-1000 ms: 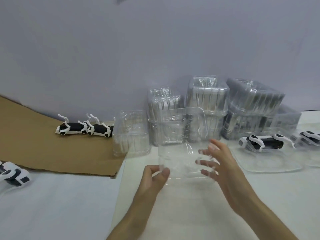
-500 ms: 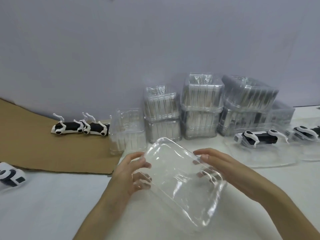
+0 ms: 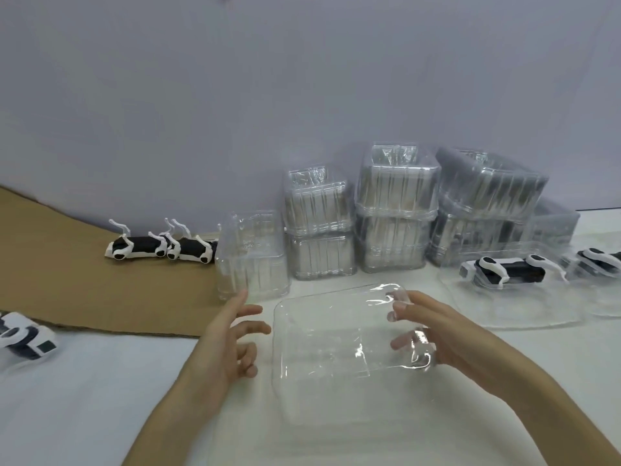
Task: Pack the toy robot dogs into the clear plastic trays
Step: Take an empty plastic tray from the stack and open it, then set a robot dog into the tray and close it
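Note:
An empty clear plastic tray point(image 3: 329, 351) lies open side up on the white table in front of me. My right hand point(image 3: 447, 334) grips its right rim, with fingertips showing through the plastic. My left hand point(image 3: 228, 344) hovers just left of the tray, fingers spread, holding nothing. Two black-and-white toy robot dogs point(image 3: 137, 248) point(image 3: 191, 252) lie on their backs on the cardboard point(image 3: 84, 290). A third dog point(image 3: 25, 341) sits at the left edge. Another dog point(image 3: 507, 272) rests in a clear tray point(image 3: 524, 311) at the right.
Stacks of nested clear trays point(image 3: 396, 210) line the grey back wall, with a smaller stack point(image 3: 252, 257) beside the cardboard. One more dog in a tray point(image 3: 601, 260) is cut off at the far right.
The tray was held upright, then tilted, and now lies flat on the table. My left hand has let go of it and opened; my right hand stays on the right rim.

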The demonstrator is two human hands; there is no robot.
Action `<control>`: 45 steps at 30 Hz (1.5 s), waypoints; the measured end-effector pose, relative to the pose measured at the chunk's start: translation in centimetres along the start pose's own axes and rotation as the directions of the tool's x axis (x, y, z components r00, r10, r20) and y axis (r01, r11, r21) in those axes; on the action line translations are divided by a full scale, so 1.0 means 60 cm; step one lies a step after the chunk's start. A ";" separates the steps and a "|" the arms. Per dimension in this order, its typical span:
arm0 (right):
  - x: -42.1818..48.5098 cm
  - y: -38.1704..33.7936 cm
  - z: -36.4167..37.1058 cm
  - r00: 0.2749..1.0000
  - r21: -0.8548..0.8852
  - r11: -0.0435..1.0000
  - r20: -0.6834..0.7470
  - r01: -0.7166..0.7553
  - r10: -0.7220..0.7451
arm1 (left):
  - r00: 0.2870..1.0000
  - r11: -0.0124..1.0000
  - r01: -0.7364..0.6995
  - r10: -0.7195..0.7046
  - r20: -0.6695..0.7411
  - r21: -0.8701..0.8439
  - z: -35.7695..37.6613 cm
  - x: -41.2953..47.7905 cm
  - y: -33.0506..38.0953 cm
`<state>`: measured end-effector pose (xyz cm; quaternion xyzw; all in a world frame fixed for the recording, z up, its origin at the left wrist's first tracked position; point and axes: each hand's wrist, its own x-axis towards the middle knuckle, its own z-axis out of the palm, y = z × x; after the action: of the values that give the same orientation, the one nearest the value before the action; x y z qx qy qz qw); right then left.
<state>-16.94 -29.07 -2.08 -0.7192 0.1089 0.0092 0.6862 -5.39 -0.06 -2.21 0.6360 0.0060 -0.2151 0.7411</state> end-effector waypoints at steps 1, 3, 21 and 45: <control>-0.001 0.002 0.005 1.000 -0.057 0.998 -0.004 -0.010 0.010 | 1.000 0.998 0.008 -0.009 0.017 0.062 -0.003 0.000 -0.002; 0.004 0.009 0.016 0.998 -0.150 0.988 -0.057 -0.029 0.021 | 0.999 0.983 -0.020 0.013 0.041 0.182 -0.003 -0.001 -0.011; 0.022 0.010 0.005 0.730 -0.269 0.951 -0.617 0.153 -0.292 | 0.903 0.977 -0.177 0.210 -0.375 0.120 -0.105 0.268 0.089; 0.009 -0.001 0.034 0.749 -0.307 0.916 -0.534 0.259 -0.392 | 0.583 0.726 -0.624 0.679 -0.447 0.288 -0.043 0.116 0.058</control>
<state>-16.11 -27.15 -2.25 -0.7638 0.1853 -0.3212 0.5283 2.74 0.58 -1.40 0.6627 -0.0371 0.2536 0.7037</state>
